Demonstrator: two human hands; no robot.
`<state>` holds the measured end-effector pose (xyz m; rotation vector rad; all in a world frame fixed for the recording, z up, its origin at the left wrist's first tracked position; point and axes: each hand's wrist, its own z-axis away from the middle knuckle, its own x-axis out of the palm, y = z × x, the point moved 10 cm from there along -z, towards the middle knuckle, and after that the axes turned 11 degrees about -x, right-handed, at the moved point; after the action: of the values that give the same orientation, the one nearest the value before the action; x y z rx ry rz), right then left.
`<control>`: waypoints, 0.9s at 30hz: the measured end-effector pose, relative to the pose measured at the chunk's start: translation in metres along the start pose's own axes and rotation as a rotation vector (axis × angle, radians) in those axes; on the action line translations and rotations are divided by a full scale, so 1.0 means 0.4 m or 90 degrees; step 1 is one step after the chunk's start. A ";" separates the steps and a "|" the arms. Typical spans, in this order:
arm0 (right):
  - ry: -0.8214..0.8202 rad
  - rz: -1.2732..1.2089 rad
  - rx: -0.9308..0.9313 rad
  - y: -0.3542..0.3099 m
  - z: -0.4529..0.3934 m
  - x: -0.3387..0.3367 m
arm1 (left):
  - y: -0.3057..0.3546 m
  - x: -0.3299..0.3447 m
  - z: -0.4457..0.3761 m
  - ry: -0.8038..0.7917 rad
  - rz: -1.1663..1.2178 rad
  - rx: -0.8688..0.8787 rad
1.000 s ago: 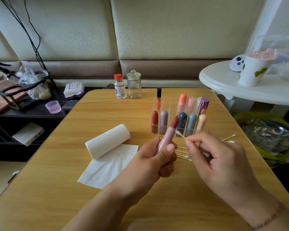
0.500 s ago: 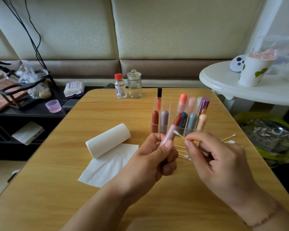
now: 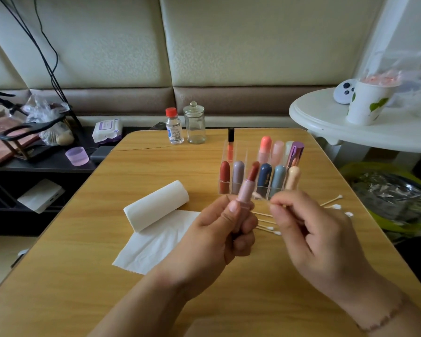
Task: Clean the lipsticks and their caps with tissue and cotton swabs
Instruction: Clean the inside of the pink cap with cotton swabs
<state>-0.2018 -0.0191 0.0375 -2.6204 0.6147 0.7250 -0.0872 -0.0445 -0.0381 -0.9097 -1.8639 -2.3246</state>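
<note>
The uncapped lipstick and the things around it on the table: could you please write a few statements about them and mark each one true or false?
1. The left hand holds an uncapped pink lipstick upright. True.
2. The right hand holds a folded tissue. False: it pinches a cotton swab.
3. The tissue roll lies on its side, left of the hands. True.
4. The clear organizer holds only one lipstick. False: several capped ones stand in it.
5. Spare swabs lie loose on the wooden table. True.
</note>
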 end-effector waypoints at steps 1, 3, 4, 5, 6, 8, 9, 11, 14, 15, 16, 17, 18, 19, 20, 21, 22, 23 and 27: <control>0.014 -0.018 0.013 0.003 0.002 -0.005 | 0.010 -0.007 -0.001 0.003 0.048 0.005; 0.018 -0.049 0.045 0.017 0.008 0.000 | 0.031 -0.024 -0.003 0.013 0.119 0.027; 0.014 -0.055 0.069 0.027 0.013 0.008 | 0.042 -0.037 -0.004 0.025 0.135 0.041; 0.008 -0.054 0.096 0.039 0.019 0.016 | 0.053 -0.050 -0.003 0.042 0.142 0.057; 0.003 -0.053 0.121 0.049 0.024 0.025 | 0.064 -0.065 -0.002 0.067 0.147 0.070; -0.008 -0.069 0.157 0.057 0.034 0.039 | 0.082 -0.093 0.002 0.118 0.175 0.085; -0.011 -0.080 0.169 0.056 0.037 0.045 | 0.090 -0.099 0.004 0.132 0.186 0.090; -0.018 -0.089 0.191 0.058 0.046 0.058 | 0.093 -0.111 0.009 0.171 0.166 0.086; -0.066 -0.040 0.217 0.075 0.061 0.085 | 0.085 -0.149 0.021 0.271 0.088 0.066; -0.086 -0.028 0.225 0.082 0.066 0.093 | 0.086 -0.159 0.024 0.296 0.049 0.066; -0.102 -0.027 0.233 0.085 0.069 0.101 | 0.089 -0.167 0.026 0.322 0.004 0.068; -0.113 -0.031 0.238 0.087 0.071 0.107 | 0.097 -0.172 0.030 0.350 -0.058 0.076; -0.116 -0.034 0.236 0.086 0.070 0.109 | 0.106 -0.176 0.036 0.388 -0.140 0.087; -0.112 -0.033 0.232 0.085 0.068 0.108 | 0.116 -0.177 0.044 0.427 -0.235 0.099; -0.105 -0.031 0.228 0.083 0.066 0.105 | 0.123 -0.172 0.048 0.455 -0.321 0.109; -0.096 -0.031 0.228 0.084 0.065 0.102 | 0.126 -0.165 0.051 0.474 -0.393 0.116; -0.090 -0.032 0.235 0.087 0.066 0.101 | 0.127 -0.159 0.052 0.483 -0.449 0.119; -0.092 -0.034 0.245 0.091 0.070 0.102 | 0.123 -0.157 0.049 0.487 -0.494 0.115; -0.102 -0.047 0.267 0.098 0.078 0.109 | 0.101 -0.169 0.028 0.486 -0.598 0.060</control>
<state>-0.1998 -0.0521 -0.0202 -2.1664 0.5511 0.6899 -0.0115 -0.0685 -0.0315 0.9772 -2.1636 -2.3264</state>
